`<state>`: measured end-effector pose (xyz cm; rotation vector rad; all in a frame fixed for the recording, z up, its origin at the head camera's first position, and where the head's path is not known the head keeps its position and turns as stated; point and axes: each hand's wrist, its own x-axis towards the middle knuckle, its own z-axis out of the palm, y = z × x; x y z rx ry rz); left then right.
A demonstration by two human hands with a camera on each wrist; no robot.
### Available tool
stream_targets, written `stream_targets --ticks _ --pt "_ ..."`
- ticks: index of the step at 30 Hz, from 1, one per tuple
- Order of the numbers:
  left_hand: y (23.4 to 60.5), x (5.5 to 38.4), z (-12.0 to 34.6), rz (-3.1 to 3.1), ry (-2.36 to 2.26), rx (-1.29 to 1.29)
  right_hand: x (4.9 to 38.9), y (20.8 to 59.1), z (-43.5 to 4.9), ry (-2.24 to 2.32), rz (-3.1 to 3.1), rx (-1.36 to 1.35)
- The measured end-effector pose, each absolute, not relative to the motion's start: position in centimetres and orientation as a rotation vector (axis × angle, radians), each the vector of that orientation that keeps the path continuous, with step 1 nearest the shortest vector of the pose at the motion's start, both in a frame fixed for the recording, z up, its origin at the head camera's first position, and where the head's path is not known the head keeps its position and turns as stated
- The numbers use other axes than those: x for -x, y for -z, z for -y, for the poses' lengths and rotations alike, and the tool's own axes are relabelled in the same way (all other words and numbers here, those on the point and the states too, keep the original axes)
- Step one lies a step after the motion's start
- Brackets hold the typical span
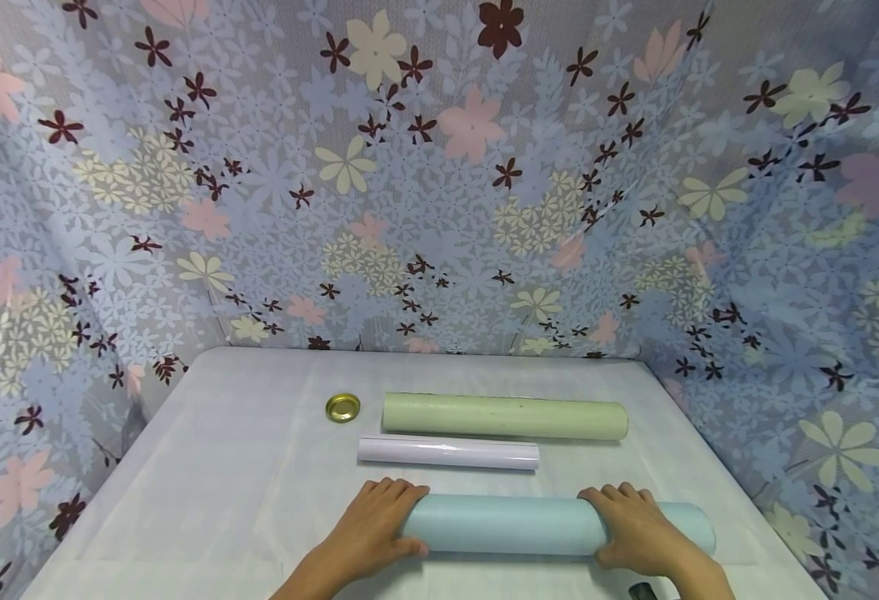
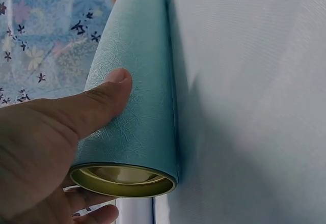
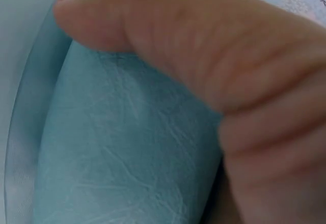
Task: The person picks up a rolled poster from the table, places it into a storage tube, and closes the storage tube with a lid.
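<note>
A light blue cardboard tube point(image 1: 510, 525) lies crosswise near the front of the table. My left hand point(image 1: 377, 529) grips its left end, thumb on the near side and fingers over the far side. Toward the right end, my right hand point(image 1: 634, 529) holds the tube the same way. In the left wrist view, the tube's end shows a gold metal rim point(image 2: 125, 191) below my thumb point(image 2: 104, 102). Close up in the right wrist view, my thumb point(image 3: 168, 35) lies across the creased blue surface point(image 3: 127, 147).
Behind the blue tube lie a white glossy roll point(image 1: 448, 452) and a pale green tube point(image 1: 505, 417). A round gold lid point(image 1: 343, 407) sits at their left. A small dark object point(image 1: 642, 591) shows by my right wrist. Flowered cloth point(image 1: 439, 208) hangs around the white table point(image 1: 207, 467).
</note>
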<state>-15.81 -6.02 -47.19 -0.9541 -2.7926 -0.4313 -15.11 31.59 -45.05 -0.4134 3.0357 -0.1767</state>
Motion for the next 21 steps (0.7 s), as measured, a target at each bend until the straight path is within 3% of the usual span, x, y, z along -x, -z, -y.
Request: stream_targets --ticks 21 --pt "47.43 15.68 6.00 2.798 0.421 0.955 14.95 45.41 -31.47 0.157 -3.025 0.393"
